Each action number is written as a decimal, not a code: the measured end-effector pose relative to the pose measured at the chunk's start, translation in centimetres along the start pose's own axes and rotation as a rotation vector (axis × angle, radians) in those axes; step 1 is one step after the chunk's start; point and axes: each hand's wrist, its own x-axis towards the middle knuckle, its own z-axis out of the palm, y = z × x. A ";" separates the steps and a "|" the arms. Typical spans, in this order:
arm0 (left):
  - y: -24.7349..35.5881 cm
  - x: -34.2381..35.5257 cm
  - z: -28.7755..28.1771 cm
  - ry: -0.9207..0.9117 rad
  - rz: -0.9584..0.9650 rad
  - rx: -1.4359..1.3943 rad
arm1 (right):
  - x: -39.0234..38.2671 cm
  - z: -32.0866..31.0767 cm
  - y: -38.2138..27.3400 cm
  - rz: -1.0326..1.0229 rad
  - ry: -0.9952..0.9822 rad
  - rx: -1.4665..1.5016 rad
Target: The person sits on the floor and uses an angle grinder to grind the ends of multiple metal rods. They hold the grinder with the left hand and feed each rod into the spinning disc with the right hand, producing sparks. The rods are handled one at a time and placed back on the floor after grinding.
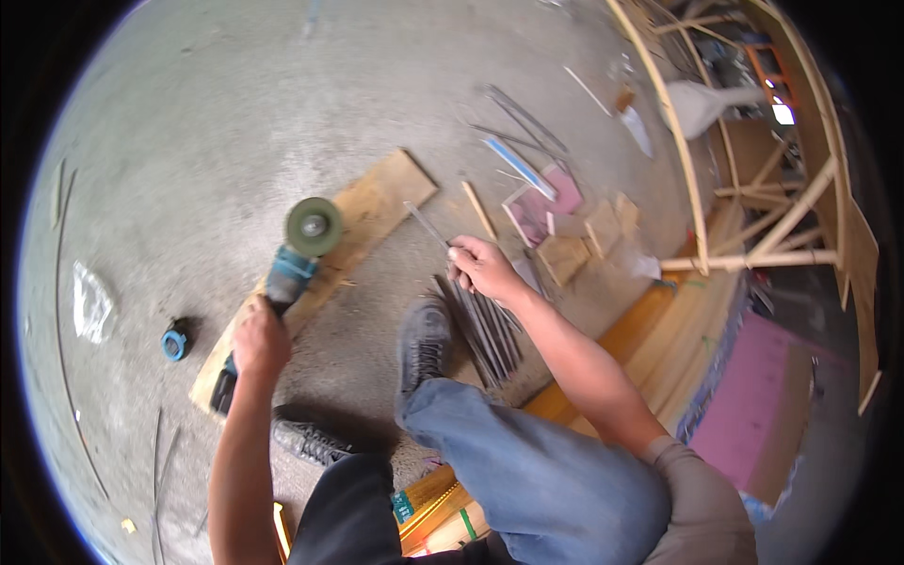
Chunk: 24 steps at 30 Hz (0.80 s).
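Observation:
My left hand (261,339) is closed round the dark grip of a teal and black angle grinder (290,273), whose greenish-grey disc (312,233) faces up over a long wooden board (381,193) on the concrete floor. My right hand (480,268) is closed on a thin metal rod (424,219) that points up and left toward the board. Below that hand, beside my shoe (424,344), lies a bundle of dark metal bars (485,348). A small blue and black round part (173,345) lies left of the board.
Pink and wooden scraps (560,245), a blue-white strip (518,165) and thin rods lie beyond the bars. At right stand a wooden frame (697,217), stacked yellowish timber (650,344) and pink sheets (744,395). A clear plastic bag (91,301) lies at left.

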 end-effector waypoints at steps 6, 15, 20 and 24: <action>0.7 -0.1 0.1 0.067 0.044 -0.013 | -6.7 -9.7 14.2 -0.034 0.635 -0.629; 0.1 -0.1 0.6 0.120 0.073 0.032 | -4.4 -1.6 14.4 0.147 0.498 -0.679; 1.0 -0.2 -0.2 0.041 0.017 0.000 | -3.9 -1.6 14.7 0.170 0.445 -0.574; 0.7 -0.1 0.2 0.083 0.011 -0.002 | -3.8 -2.9 16.4 0.039 0.443 -0.652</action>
